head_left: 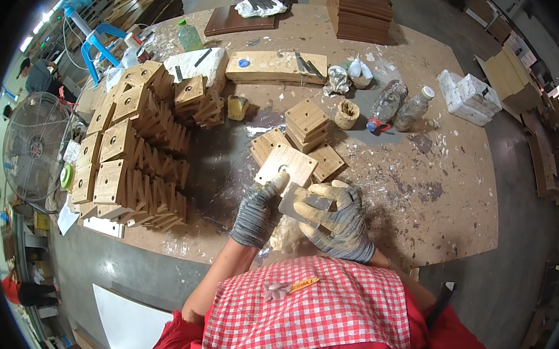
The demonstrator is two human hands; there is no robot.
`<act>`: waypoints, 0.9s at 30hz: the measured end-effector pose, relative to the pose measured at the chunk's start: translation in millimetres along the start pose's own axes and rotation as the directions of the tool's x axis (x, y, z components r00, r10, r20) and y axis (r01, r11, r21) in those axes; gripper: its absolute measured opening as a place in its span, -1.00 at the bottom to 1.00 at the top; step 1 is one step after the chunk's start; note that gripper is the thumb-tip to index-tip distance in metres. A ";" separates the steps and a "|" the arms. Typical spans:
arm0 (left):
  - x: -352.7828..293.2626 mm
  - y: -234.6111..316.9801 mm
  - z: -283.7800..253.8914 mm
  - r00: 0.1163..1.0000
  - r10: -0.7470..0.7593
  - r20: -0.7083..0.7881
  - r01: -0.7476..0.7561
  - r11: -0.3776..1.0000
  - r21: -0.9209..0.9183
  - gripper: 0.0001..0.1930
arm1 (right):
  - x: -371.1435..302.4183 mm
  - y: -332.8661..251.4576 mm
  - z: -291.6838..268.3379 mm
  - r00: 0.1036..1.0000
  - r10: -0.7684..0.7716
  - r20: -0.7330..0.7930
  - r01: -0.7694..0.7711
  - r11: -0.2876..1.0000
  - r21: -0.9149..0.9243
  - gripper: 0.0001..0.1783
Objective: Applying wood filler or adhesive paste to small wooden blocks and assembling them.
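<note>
Both hands are in grey knit gloves, working on one square wooden block (288,165) near the table's (462,189) front edge. Left hand (257,212) is curled around the block's lower left corner, thumb up by the hole in its face. Right hand (332,215) is wrapped tight around a flat metal scraper (297,202), blade lying against the block's bottom edge, so the two hands are pretty much touching.

Just behind the block there's a short stack of blocks (306,124) plus a couple of loose ones lying flat. Way more blocks (136,157) sit in rows along the left side. A small putty cup (346,114) and two plastic bottles (400,105) stand further back, with dried filler smeared all over the tabletop.

Across the table another person's gloved hands (260,2) press a white rag onto a dark board (239,22). A floor fan (35,145) stands off to the left.
</note>
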State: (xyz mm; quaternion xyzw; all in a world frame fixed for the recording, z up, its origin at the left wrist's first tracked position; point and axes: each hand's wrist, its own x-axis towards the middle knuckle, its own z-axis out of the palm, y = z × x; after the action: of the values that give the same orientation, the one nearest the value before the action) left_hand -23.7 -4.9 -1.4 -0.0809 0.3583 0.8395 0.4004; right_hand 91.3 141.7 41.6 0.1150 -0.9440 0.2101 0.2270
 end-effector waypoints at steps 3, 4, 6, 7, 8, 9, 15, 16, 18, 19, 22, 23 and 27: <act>-3.5 5.0 5.4 0.999 0.018 0.036 -0.020 0.999 0.042 -0.67 | -2.8 4.4 -4.2 0.991 0.063 -0.115 -0.064 0.998 -0.008 -0.59; -3.3 5.9 5.2 0.997 -0.009 0.080 0.004 0.998 0.058 -0.65 | -1.2 10.2 -5.3 0.981 0.096 -0.168 -0.097 0.995 0.002 -0.60; -2.9 2.5 4.4 0.996 0.012 0.093 -0.016 0.999 0.049 -0.61 | 3.5 19.9 -10.1 0.967 0.142 -0.209 -0.150 0.988 -0.024 -0.60; -4.3 2.2 5.9 0.994 0.035 0.103 -0.039 0.999 0.038 -0.56 | 6.2 24.3 -12.8 0.951 0.183 -0.249 -0.200 0.979 -0.045 -0.60; -7.8 4.1 8.7 0.994 0.039 0.103 -0.043 0.998 0.040 -0.56 | 6.6 31.1 -11.4 0.935 0.229 -0.270 -0.245 0.969 -0.026 -0.58; -12.3 7.2 14.8 0.991 -0.014 0.134 0.014 1.000 -0.004 -0.53 | 7.2 39.8 -11.6 0.934 0.231 -0.273 -0.247 0.969 -0.028 -0.58; -9.1 10.1 17.0 0.978 -0.114 0.173 0.154 0.959 -0.237 -0.54 | 2.0 48.4 -12.9 0.880 0.360 -0.310 -0.302 0.927 0.220 -0.55; -6.6 8.7 14.6 0.980 -0.130 0.147 0.167 0.947 -0.274 -0.55 | 1.2 45.0 -11.6 0.900 0.333 -0.281 -0.302 0.942 0.149 -0.54; -4.2 6.7 11.6 0.981 -0.151 0.123 0.183 0.932 -0.312 -0.56 | 0.0 38.3 -6.5 0.893 0.371 -0.254 -0.326 0.924 0.201 -0.54; -3.1 6.0 10.8 0.973 -0.165 0.159 0.207 0.932 -0.298 -0.57 | -0.5 35.1 -4.0 0.884 0.409 -0.228 -0.353 0.901 0.251 -0.55; -4.1 6.5 11.5 0.967 -0.162 0.195 0.210 0.942 -0.263 -0.57 | -1.3 30.7 3.8 0.818 0.548 -0.177 -0.337 0.704 0.625 -0.53; -5.2 7.1 12.2 0.970 -0.147 0.196 0.192 0.951 -0.241 -0.55 | -1.2 29.8 3.7 0.794 0.588 -0.151 -0.313 0.609 0.729 -0.51; -8.8 10.3 13.3 0.974 -0.114 0.198 0.151 0.971 -0.184 -0.51 | 6.8 21.6 -10.0 0.747 0.654 -0.120 -0.309 0.501 0.808 -0.50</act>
State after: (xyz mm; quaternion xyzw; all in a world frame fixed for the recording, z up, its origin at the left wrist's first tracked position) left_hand -23.3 -5.8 17.5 -0.0653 0.2276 0.8462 0.4774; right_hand 82.4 164.5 45.5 -0.1252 -0.6926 0.6519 0.2823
